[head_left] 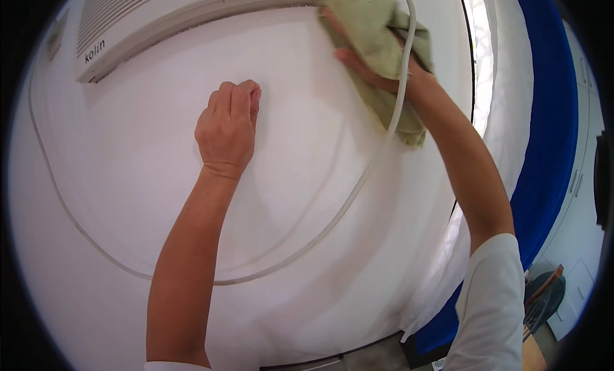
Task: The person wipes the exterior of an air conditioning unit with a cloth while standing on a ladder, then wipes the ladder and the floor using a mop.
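My right hand (374, 73) is shut on a green cloth (379, 35) near the lower right corner of a white wall air conditioner (201, 11). The cloth is blurred, and folds of it hang below the hand against the white wall (297, 131). A white power cord (405, 69) passes in front of the cloth and the wrist. My left hand (228, 124) is a closed fist in front of the wall, below the air conditioner, with nothing seen in it. Whether its knuckles touch the wall I cannot tell.
The cord droops in a long loop across the wall, behind my left forearm. To the right hang a sheer white curtain (511, 83) and a blue curtain (554, 107). White cabinets (583, 179) stand at the far right. Some floor (374, 359) shows at the bottom.
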`<control>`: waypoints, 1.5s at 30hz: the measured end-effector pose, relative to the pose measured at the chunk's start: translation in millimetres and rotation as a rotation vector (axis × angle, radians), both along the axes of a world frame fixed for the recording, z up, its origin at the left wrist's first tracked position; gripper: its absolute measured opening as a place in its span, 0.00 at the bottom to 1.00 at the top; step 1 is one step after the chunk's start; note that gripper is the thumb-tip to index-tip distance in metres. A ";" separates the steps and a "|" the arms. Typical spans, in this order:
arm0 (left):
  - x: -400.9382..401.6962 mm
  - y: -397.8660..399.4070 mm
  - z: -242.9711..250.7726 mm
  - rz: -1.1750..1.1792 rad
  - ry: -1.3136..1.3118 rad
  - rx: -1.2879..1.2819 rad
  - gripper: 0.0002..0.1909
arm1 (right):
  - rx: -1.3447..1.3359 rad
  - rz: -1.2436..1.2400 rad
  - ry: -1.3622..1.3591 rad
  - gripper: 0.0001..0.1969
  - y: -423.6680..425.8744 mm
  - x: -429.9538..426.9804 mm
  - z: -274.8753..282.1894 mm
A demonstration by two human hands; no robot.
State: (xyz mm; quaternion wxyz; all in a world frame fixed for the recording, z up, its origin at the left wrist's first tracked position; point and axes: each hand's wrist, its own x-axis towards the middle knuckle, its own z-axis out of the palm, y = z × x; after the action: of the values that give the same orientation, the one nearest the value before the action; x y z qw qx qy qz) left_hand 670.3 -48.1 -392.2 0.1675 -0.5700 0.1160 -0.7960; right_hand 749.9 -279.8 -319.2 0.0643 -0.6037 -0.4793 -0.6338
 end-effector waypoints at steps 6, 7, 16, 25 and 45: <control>-2.5 2.5 -0.2 -0.026 -0.015 0.004 0.07 | -0.130 0.646 0.509 0.29 26.1 0.6 4.9; -2.6 2.2 -0.7 -0.023 -0.018 0.002 0.07 | -0.104 0.734 0.659 0.30 16.8 5.3 3.3; -5.7 0.0 -3.4 -0.006 0.054 -0.068 0.06 | -0.114 0.856 0.753 0.25 23.0 -14.7 -12.7; -3.8 2.6 -3.7 0.001 0.032 -0.055 0.07 | 0.048 0.167 0.381 0.27 6.2 -14.1 3.6; -11.8 -5.5 -3.9 -0.033 0.039 -0.094 0.03 | 0.324 0.212 0.966 0.16 -176.5 -24.2 -148.9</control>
State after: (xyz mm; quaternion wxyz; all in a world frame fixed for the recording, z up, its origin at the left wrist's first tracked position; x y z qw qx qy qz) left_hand 658.5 -53.6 -396.1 0.1251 -0.5907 0.0911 -0.7919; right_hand 725.8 -456.3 -468.0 0.4347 -0.7578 -0.3491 -0.3389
